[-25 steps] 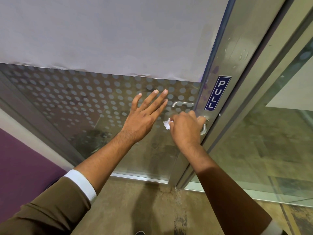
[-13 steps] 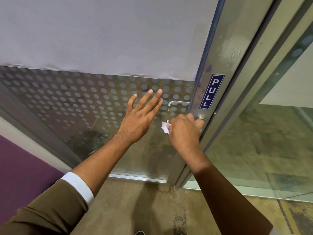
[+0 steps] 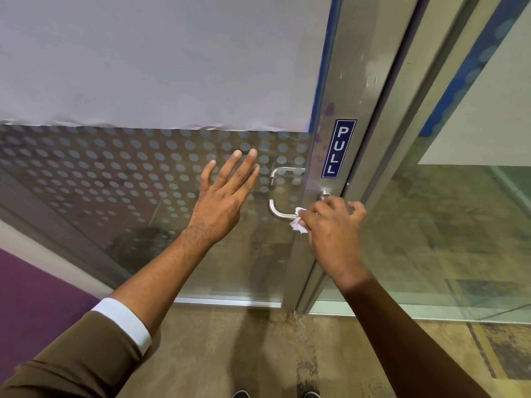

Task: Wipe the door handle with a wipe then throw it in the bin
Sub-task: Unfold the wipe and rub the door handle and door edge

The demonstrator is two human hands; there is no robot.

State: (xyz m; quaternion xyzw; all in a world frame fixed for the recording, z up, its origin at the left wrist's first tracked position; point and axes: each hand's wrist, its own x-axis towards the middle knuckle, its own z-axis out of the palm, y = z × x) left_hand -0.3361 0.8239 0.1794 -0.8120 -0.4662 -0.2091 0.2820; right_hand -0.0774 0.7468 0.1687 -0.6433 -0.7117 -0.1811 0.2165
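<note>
A curved steel door handle [image 3: 275,208] sticks out from the metal door stile [image 3: 349,81] below a blue PULL sign [image 3: 338,148]. My right hand [image 3: 332,228] covers the handle's right part and is shut on a small crumpled white wipe [image 3: 298,224], which presses against the bar. My left hand [image 3: 222,199] is open with fingers spread, flat against or just off the dotted glass [image 3: 100,173] to the left of the handle. No bin is in view.
The glass door has a frosted white panel [image 3: 158,58] above the dotted band. A fixed glass pane [image 3: 459,225] stands to the right of the frame. A purple wall [image 3: 34,297] lies at lower left. My shoe tips [image 3: 240,394] show on the tan floor below.
My right hand has slid to the right along the handle with the wipe, uncovering the handle's left bend. My left hand stays spread on the glass.
</note>
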